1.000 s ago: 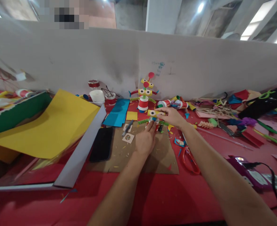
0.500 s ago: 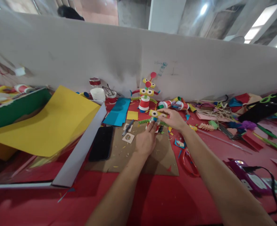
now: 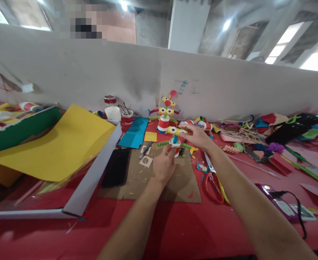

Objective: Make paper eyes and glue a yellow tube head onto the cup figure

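Note:
My left hand (image 3: 162,165) reaches forward over a brown cardboard sheet (image 3: 137,178), its fingers closed round the base of a small paper-cup figure (image 3: 175,142) with green spring arms. My right hand (image 3: 198,135) comes in from the right and pinches the figure's yellow head piece with googly eyes (image 3: 174,130). A second, finished figure (image 3: 165,113) of red and white cup and yellow eye bars stands behind, near the white wall.
A black phone (image 3: 116,167) lies left of the cardboard. Blue paper (image 3: 134,133), a large yellow sheet (image 3: 56,144), white cups (image 3: 112,113), red scissors (image 3: 213,180), a purple glue gun (image 3: 278,200) and heaps of paper scraps (image 3: 256,139) crowd the red table.
The view has shifted slightly. Both hands stay on the small figure, which now stands a little more upright between them.

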Available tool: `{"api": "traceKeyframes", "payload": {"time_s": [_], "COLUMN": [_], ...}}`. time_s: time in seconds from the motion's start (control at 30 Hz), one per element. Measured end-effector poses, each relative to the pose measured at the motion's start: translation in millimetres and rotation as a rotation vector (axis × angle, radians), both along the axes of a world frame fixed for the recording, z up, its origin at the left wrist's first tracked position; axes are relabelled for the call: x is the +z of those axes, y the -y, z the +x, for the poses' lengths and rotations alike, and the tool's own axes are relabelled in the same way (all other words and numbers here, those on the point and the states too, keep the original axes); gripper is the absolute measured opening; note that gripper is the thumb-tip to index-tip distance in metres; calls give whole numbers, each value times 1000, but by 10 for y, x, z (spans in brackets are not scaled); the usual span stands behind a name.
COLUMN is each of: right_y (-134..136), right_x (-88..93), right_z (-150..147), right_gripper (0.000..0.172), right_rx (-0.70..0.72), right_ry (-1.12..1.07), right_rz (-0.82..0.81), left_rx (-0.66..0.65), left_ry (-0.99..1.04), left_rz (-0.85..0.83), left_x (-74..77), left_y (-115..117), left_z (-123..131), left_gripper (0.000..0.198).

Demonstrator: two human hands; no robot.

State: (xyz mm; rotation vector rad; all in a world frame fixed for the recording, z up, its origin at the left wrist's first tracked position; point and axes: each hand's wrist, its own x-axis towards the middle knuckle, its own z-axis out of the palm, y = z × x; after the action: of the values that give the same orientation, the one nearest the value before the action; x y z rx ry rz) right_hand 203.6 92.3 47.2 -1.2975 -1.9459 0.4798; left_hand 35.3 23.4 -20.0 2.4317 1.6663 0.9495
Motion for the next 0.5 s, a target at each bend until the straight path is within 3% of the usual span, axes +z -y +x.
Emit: {"api": "traceKeyframes", "payload": {"time_s": [0.23,0.5], "right_y": [24,-35], "right_x": [127,136], "right_z": [-50,-68], "right_gripper": [34,30], "right_rx": [-9,-46], "right_ry": [8,-57], "right_rz": [-9,-3], "left_rx": [9,-12], "left_ry": [-5,20], "left_rz": [-9,16], "left_x": [27,30], "left_y": [20,33], "left_z": [-23,-58], "left_gripper": [38,38]}}
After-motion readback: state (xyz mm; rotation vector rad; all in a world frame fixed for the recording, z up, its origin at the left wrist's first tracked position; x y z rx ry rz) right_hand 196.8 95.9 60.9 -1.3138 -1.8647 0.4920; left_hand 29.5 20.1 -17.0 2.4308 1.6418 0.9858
